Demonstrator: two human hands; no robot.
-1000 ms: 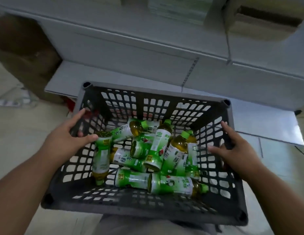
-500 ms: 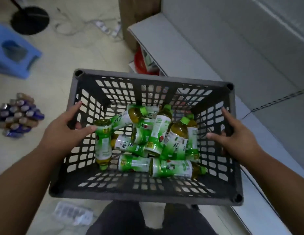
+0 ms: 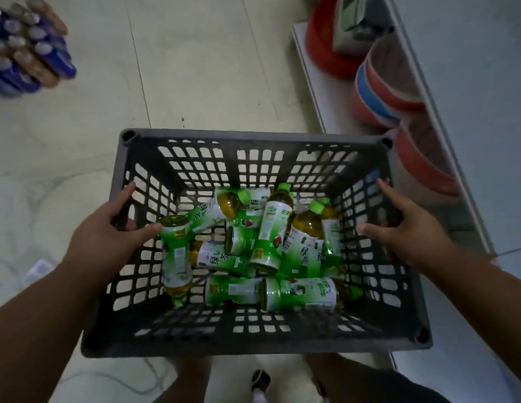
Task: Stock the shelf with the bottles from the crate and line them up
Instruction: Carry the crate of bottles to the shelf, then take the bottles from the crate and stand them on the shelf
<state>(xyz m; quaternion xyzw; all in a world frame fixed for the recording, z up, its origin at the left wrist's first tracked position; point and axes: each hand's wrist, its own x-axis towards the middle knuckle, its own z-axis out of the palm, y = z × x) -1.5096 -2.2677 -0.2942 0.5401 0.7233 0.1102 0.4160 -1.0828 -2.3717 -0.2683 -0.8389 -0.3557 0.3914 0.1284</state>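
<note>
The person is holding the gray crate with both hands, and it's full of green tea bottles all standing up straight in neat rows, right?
Not quite. The head view shows both the left hand and the right hand gripping the gray crate, but the green tea bottles lie jumbled on their sides, piled over one another, not standing in neat rows.

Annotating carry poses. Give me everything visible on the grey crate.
The grey crate is a rectangular, plastic-looking bin with lattice walls and floor, a solid rim and round sockets at its corners. It is upright, held above the tiled floor beside a low white shelf. The left hand grips its left wall, the right hand its right wall, thumbs inside. Green tea bottles lie jumbled on its floor.
</note>
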